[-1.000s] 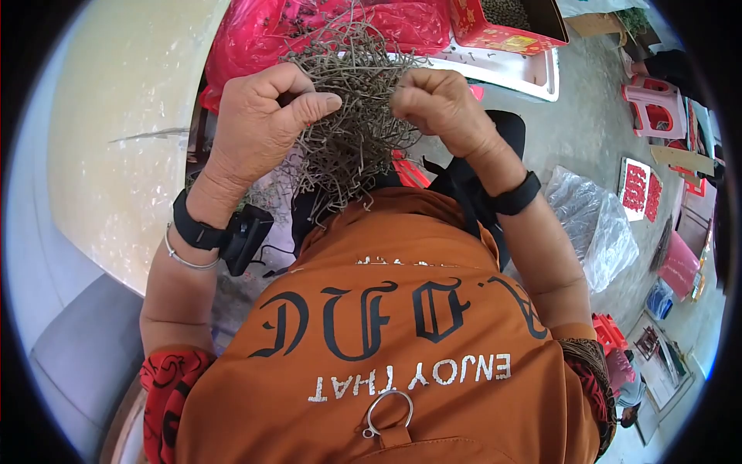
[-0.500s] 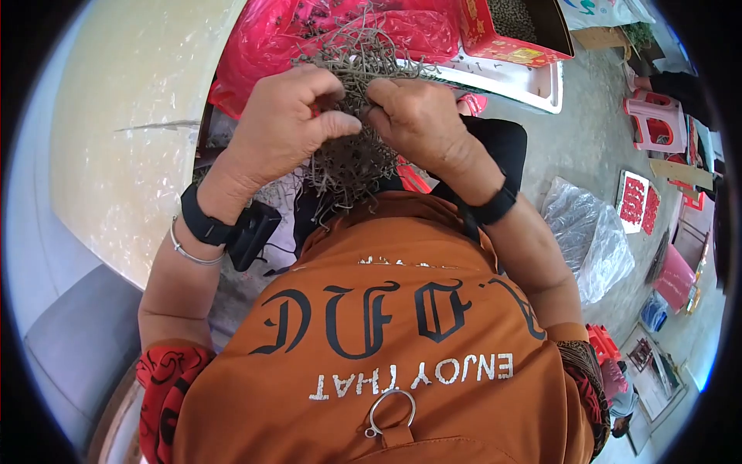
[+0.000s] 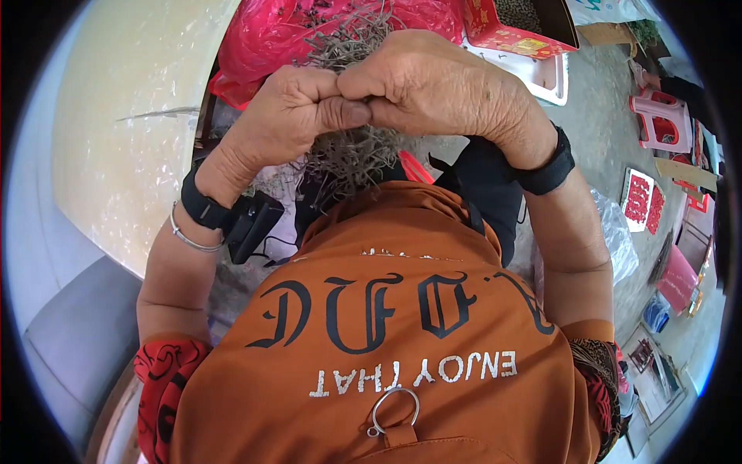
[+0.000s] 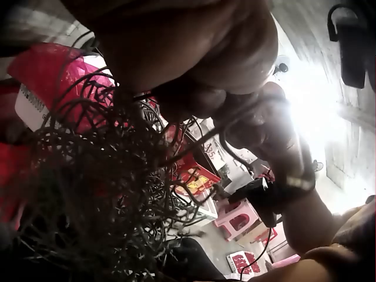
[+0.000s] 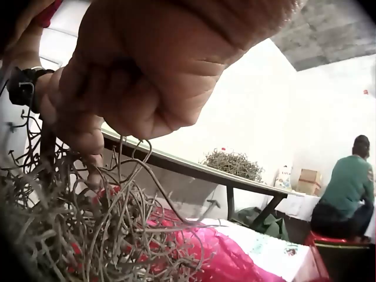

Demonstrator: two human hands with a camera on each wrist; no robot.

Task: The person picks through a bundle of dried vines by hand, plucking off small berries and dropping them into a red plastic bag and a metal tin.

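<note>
A tangled bundle of thin grey-brown stems (image 3: 352, 155) hangs between both hands in front of the chest. My left hand (image 3: 297, 108) grips the bundle from the left with curled fingers and its thumb pressed to the right hand. My right hand (image 3: 433, 81) is curled over the top of the same bundle, knuckles up. In the left wrist view the stems (image 4: 100, 188) spread dark below the fist. Pale wiry stems (image 5: 88, 229) dangle under the right hand's fingers (image 5: 135, 100) in the right wrist view.
A red plastic bag (image 3: 270, 35) with more stems lies just beyond the hands. A red box (image 3: 502, 31) sits on a white tray (image 3: 545, 77). A pale tabletop (image 3: 124, 116) runs on the left. A clear plastic bag (image 3: 618, 240) and pink stool (image 3: 661, 120) stand on the floor at right. Another person (image 5: 346, 188) sits far off.
The hands have come together and risen: the right hand now covers the top of the bundle and meets the left thumb. Fewer stems show above the hands than before.
</note>
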